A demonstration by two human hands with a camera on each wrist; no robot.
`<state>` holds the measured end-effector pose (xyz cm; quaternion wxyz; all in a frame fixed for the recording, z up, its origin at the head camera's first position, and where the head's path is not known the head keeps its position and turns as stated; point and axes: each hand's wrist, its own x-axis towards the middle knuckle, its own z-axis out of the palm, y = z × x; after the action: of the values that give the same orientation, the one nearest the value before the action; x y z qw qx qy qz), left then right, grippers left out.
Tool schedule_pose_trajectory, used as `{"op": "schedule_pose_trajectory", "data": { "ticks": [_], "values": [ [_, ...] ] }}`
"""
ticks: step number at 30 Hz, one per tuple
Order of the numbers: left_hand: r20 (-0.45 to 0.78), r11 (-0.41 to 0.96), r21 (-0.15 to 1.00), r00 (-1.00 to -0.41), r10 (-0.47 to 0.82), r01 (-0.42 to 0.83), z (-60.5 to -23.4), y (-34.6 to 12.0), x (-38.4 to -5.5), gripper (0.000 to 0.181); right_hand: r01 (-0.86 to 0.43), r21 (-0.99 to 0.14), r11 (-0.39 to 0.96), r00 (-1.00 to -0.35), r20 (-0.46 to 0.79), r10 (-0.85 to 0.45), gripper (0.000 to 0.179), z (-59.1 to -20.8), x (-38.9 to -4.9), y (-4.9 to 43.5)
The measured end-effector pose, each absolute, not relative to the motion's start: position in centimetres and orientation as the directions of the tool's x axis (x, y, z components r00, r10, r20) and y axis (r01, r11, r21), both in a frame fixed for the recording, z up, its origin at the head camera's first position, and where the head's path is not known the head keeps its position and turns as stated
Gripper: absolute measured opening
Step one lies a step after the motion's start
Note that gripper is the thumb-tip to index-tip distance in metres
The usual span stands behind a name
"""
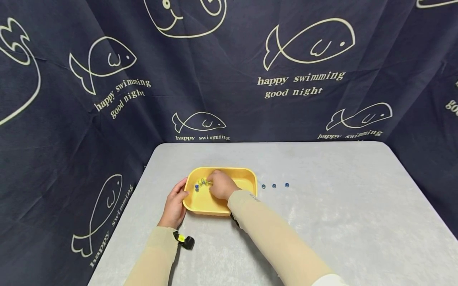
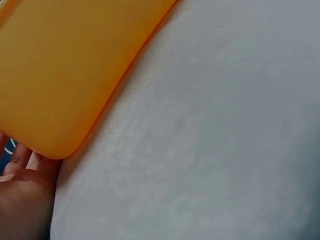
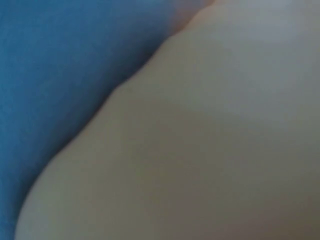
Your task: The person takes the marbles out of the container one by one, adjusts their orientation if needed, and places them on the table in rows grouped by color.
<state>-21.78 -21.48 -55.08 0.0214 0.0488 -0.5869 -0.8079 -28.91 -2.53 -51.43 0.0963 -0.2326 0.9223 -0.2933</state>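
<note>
A yellow plastic tub [image 1: 206,204] with rounded corners stands on the table in the head view. My left hand [image 1: 174,204] grips its left side, thumb over the rim and fingers along the outer wall; the left wrist view shows that hand [image 2: 27,192] beside the tub's corner [image 2: 75,75]. Inside, toward the left, lies a cluster of clear yellowish glass marbles [image 1: 200,184] and a few blue marbles [image 1: 196,189]. My right hand [image 1: 222,185] reaches down into the tub, fingertips at the marbles' right edge. Whether it pinches one is hidden.
Three dark blue marbles, among them a rightmost one [image 1: 287,184], lie in a row on the grey table [image 1: 340,222] right of the tub. Dark blue curtains [image 1: 243,107] with fish drawings hang behind and beside the table. Sleeve fills most of the right wrist view.
</note>
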Motion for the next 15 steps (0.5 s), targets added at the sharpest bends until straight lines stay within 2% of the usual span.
{"op": "schedule_pose_trajectory", "data": {
  "ticks": [9,15],
  "values": [
    [-0.065,-0.308,0.951,-0.993,-0.099,-0.032,-55.07,-21.49,-21.82,0.057,-0.344,-0.564,0.750,-0.892,-0.053,-0.449,0.032,-51.03,-28.50,-2.48],
    [-0.057,-0.303,0.953,-0.993,-0.103,-0.023,-55.18,-21.51,-21.78,0.056,-0.301,-0.564,0.769,-0.914,-0.060,-0.402,0.016,-51.27,-28.55,-2.22]
  ]
}}
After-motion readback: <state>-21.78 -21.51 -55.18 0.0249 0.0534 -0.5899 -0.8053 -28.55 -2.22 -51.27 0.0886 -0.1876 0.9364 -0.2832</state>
